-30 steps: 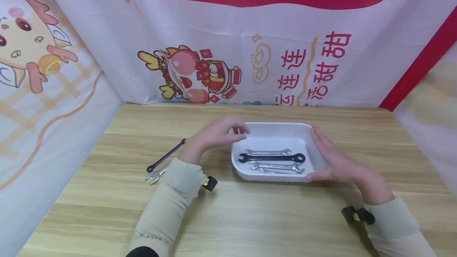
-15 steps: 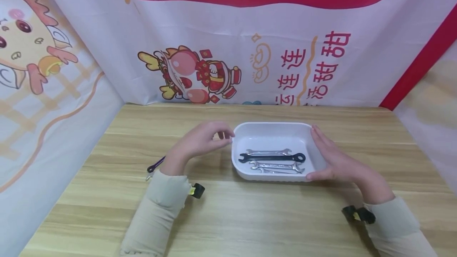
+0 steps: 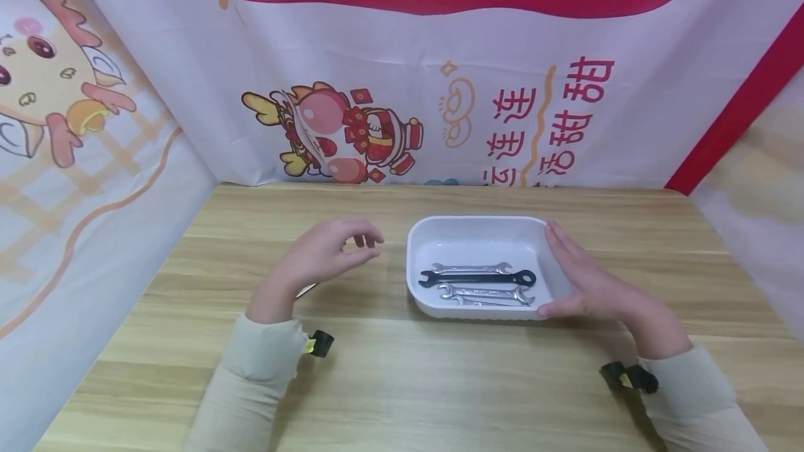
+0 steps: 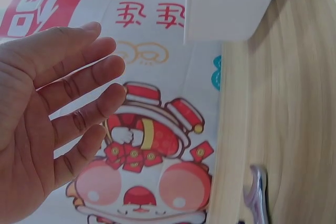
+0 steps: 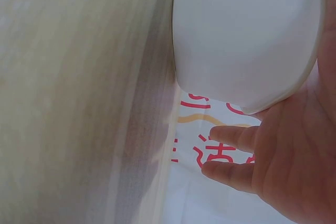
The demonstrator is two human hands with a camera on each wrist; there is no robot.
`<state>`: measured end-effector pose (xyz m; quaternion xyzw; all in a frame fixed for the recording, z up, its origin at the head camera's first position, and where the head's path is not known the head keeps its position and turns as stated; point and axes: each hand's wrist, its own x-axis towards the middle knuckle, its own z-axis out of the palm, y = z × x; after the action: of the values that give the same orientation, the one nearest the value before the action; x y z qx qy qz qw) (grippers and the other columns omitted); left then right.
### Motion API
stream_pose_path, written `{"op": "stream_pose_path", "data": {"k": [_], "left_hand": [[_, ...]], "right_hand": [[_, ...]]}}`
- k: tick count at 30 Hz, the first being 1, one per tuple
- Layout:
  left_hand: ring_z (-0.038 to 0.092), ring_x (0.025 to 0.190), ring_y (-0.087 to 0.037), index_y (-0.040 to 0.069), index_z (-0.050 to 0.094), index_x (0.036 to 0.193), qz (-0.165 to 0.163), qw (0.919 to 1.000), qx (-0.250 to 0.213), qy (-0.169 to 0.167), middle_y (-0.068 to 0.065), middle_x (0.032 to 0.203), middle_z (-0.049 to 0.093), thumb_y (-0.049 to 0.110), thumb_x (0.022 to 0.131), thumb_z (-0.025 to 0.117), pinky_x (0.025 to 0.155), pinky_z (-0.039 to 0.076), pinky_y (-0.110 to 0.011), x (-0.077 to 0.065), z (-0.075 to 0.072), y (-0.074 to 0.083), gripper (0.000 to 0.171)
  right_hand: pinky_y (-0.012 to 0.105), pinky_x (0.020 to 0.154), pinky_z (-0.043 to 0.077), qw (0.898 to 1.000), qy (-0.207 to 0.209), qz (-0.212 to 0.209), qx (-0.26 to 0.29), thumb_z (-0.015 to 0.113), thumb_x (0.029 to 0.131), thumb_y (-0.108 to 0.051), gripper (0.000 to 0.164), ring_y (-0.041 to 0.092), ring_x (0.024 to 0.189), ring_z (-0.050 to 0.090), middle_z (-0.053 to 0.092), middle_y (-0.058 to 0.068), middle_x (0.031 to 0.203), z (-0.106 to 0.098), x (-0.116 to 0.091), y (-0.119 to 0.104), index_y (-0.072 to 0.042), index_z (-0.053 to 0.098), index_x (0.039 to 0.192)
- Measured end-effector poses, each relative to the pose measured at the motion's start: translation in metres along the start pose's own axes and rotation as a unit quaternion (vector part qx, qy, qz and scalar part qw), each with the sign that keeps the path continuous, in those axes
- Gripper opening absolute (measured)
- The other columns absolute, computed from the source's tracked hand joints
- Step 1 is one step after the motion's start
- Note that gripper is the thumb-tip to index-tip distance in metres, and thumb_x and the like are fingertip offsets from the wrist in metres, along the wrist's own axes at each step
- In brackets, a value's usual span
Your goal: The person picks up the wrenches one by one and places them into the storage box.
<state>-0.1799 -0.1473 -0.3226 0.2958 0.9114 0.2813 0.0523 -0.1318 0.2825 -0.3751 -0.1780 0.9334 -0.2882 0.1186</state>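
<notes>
A white plastic tray [image 3: 477, 232] stands on the table with several wrenches in it. Among them a black combination wrench [image 3: 477, 278] lies between silver open-end wrenches, one of them the silver wrench [image 3: 486, 293] on its near side. My right hand [image 3: 597, 291] holds the tray's right end, thumb at the near corner and fingers at the far one. Left of the tray, my left hand [image 3: 329, 250] hovers with nothing in it, its fingers loosely bent and apart. A silver wrench [image 4: 257, 198] on the table shows below it, mostly hidden by the wrist in the head view.
The wooden table [image 3: 440, 382] ends at the back against a white printed cloth [image 3: 220, 89] with red lettering and cartoon figures. Another printed cloth [image 3: 94, 229] borders the left side. Each wrist carries a small black camera mount [image 3: 322, 344].
My left hand has moved from over the tray's left rim leftward and away from it, its forearm now covering the wrenches on the table. The right hand and tray have stayed put.
</notes>
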Motion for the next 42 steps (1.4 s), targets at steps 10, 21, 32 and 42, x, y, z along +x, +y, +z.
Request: {"op": "stream_pose_path", "data": {"k": [10, 21, 32, 42], "left_hand": [[0.062, 0.092, -0.014, 0.017, 0.073, 0.108, -0.009, 0.9996, 0.018, 0.018, 0.004, 0.097, 0.071, 0.022, 0.093, 0.07, 0.082, 0.054, -0.038, -0.022, -0.012, -0.025, 0.016], [0.064, 0.092, -0.018, 0.011, 0.074, 0.109, -0.045, 0.9984, 0.034, 0.008, -0.001, 0.099, 0.072, 0.016, 0.091, 0.071, 0.084, 0.054, -0.046, -0.041, -0.014, -0.055, 0.019], [0.062, 0.088, -0.016, 0.011, 0.074, 0.11, -0.081, 0.9956, 0.036, -0.029, -0.001, 0.096, 0.071, 0.017, 0.09, 0.072, 0.072, 0.051, -0.031, -0.051, -0.01, -0.081, 0.021], [0.061, 0.084, -0.015, 0.006, 0.073, 0.105, -0.092, 0.9941, -0.013, -0.056, -0.001, 0.092, 0.07, 0.008, 0.087, 0.074, 0.069, 0.053, -0.026, -0.055, -0.002, -0.102, 0.018]], "right_hand": [[0.07, 0.115, 0.014, 1.0, 0.0, 0.004, -0.007, 0.084, 0.072, -0.052, 0.136, 0.043, 0.153, -0.005, -0.017, 0.01, 0.167, 0.0, 0.001, -0.001, -0.013, -0.013, 0.158], [0.07, 0.115, 0.014, 1.0, -0.004, 0.004, -0.009, 0.084, 0.072, -0.054, 0.137, 0.043, 0.153, -0.005, -0.018, 0.009, 0.166, -0.001, 0.001, -0.001, -0.013, -0.014, 0.158], [0.07, 0.116, 0.014, 1.0, -0.004, 0.004, -0.006, 0.084, 0.072, -0.053, 0.136, 0.043, 0.153, -0.005, -0.018, 0.009, 0.166, 0.0, 0.001, 0.0, -0.012, -0.014, 0.158], [0.071, 0.116, 0.013, 1.0, -0.004, 0.006, -0.004, 0.084, 0.072, -0.053, 0.137, 0.044, 0.153, -0.006, -0.018, 0.011, 0.166, 0.0, 0.0, 0.0, -0.011, -0.013, 0.158]]}}
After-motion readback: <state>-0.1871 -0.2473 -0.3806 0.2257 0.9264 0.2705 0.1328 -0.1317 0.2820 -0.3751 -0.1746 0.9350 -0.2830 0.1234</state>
